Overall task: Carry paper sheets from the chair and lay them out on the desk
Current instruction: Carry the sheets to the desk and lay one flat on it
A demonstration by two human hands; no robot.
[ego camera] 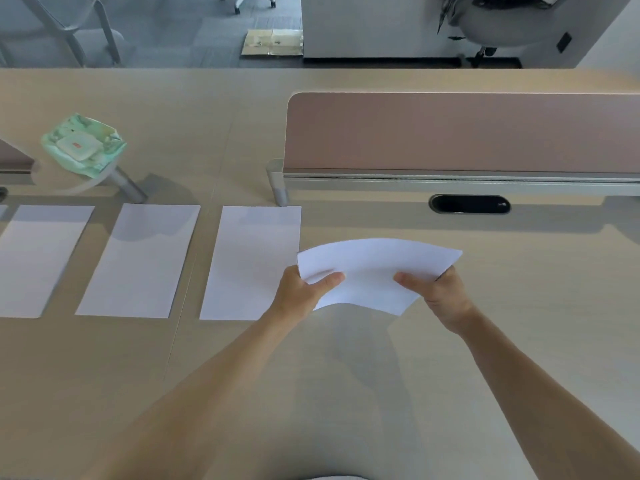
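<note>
Three white paper sheets lie side by side on the beige desk (519, 306): a left sheet (38, 261), a middle sheet (142, 261) and a right sheet (249, 261). A sliver of another sheet shows at the far left edge. I hold a curved white sheet (374, 268) just above the desk, to the right of the row. My left hand (301, 292) pinches its left edge with the thumb on top. My right hand (440, 296) pinches its right edge the same way. The chair is not in view.
A pink divider panel (460, 133) on a metal rail stands behind the held sheet, with a black cable slot (469, 204) below it. A green wet-wipes pack (83, 145) sits on a small round shelf at the back left. Chairs and flattened cardboard (272, 43) lie beyond the desk.
</note>
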